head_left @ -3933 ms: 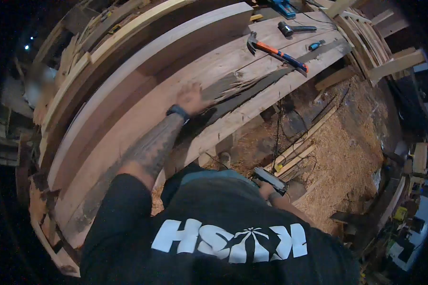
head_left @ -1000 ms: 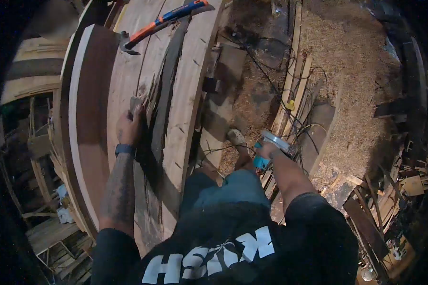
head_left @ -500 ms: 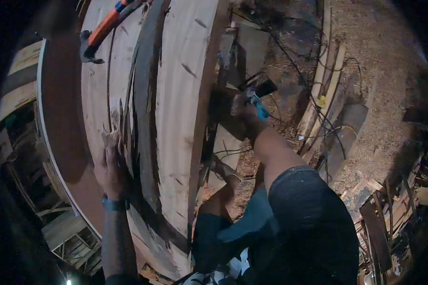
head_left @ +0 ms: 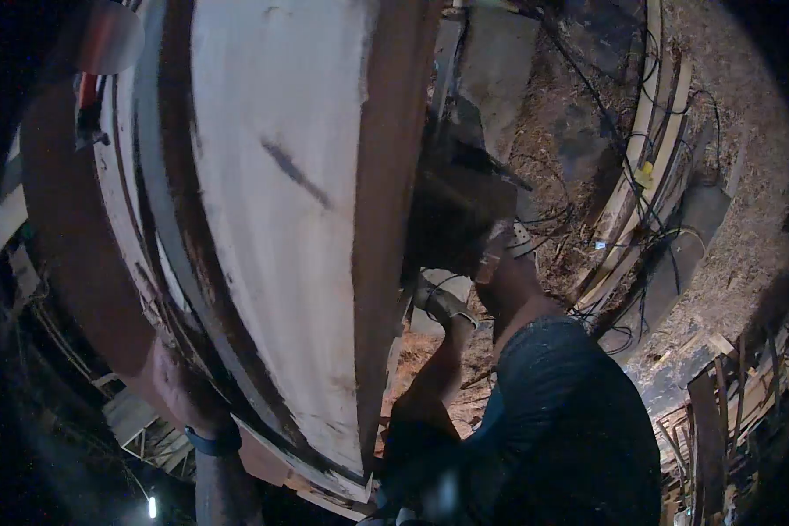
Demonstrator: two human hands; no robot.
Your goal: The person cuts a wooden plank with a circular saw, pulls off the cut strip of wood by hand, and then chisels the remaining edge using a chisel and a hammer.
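At the lower left my left hand (head_left: 182, 386) rests on the edge of a stack of rough planks, fingers stretched forward and in shadow. A dark band circles its wrist. The nearest thick plank (head_left: 280, 202) has pale wood with a dark streak. My right hand (head_left: 498, 256) reaches down beside this plank, its fingers closed at a dark, boxy object (head_left: 465, 210); shadow hides what exactly it holds. A claw hammer (head_left: 88, 90) with an orange handle lies on the boards at the upper left, partly blurred over.
Below the planks is a foot (head_left: 445, 303) in a shoe. Sawdust covers the ground (head_left: 745, 131). Black cables (head_left: 600, 101) run over it past long wood strips (head_left: 662, 145) and a yellow item (head_left: 644, 174). Wood scraps (head_left: 719, 421) pile at the lower right.
The view has shifted closer to the thick plank. My left hand has moved back along the boards. My right hand has lowered toward me; the blue-green part seen beside it is now hidden.
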